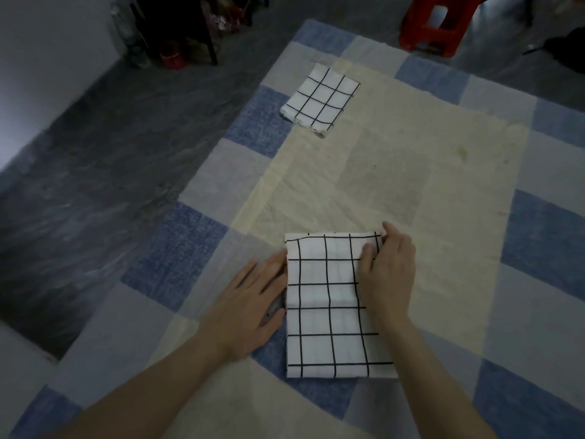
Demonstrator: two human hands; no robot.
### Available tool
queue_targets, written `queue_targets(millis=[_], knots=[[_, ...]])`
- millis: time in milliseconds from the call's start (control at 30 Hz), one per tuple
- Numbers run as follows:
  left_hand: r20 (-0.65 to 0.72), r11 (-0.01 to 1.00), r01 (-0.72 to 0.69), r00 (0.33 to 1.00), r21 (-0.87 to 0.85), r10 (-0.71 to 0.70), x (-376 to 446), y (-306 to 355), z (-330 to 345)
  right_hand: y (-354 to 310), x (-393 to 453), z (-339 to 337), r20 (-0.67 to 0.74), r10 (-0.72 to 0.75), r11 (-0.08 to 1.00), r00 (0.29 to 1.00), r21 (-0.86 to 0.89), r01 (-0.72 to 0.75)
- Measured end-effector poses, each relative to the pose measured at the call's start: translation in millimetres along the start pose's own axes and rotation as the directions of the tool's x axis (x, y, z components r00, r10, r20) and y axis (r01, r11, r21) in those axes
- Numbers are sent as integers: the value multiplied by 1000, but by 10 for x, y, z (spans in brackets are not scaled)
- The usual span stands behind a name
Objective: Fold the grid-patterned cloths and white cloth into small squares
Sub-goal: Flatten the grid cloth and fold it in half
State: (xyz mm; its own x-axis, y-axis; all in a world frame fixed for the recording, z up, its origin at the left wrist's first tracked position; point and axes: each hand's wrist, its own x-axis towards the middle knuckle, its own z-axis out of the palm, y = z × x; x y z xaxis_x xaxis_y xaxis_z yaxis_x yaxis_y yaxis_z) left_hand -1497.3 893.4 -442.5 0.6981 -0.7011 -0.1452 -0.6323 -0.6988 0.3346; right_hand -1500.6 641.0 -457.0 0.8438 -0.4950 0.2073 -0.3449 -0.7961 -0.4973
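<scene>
Lay lower centre: grid-patterned cloth (332, 307), long axis vertical; left hand (253, 307) flat, fingers spread; right hand (391, 270) pinching its top-right corner.

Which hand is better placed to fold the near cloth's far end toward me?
Probably the right hand: its fingers already pinch the near cloth's far right corner. The left hand lies flat beside the left edge, likelier to steady it.

The left hand (253, 299) has its fingertips hidden under the left edge of the near grid-patterned cloth (332, 308). The red plastic stool (440, 23) is cut off by the top edge. Dark clutter (190, 26) at the far left is too dim to identify
</scene>
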Motion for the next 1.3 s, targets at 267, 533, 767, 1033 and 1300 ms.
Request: queue_targets(millis=[267, 533, 767, 1033, 1300], knots=[[-113, 957, 118, 982, -266, -153, 146, 45, -23, -37, 8, -12, 32, 10, 994, 999, -106, -7], [-365, 989, -20, 930, -149, -36, 430, 726, -137, -85, -6, -35, 90, 23, 981, 996, -196, -5], [-16, 992, -37, 999, 122, 39, 652, 519, 230, -46, -16, -3, 102, 25, 974, 995, -226, -1], [7, 985, -65, 998, 162, 65, 657, 450, 231, -48, 16, -13, 193, 91, 949, 977, -313, -27], [50, 972, -74, 997, 221, 64, 661, 449, 229, -413, -632, -316, 166, -61, 991, 984, -107, 80]])
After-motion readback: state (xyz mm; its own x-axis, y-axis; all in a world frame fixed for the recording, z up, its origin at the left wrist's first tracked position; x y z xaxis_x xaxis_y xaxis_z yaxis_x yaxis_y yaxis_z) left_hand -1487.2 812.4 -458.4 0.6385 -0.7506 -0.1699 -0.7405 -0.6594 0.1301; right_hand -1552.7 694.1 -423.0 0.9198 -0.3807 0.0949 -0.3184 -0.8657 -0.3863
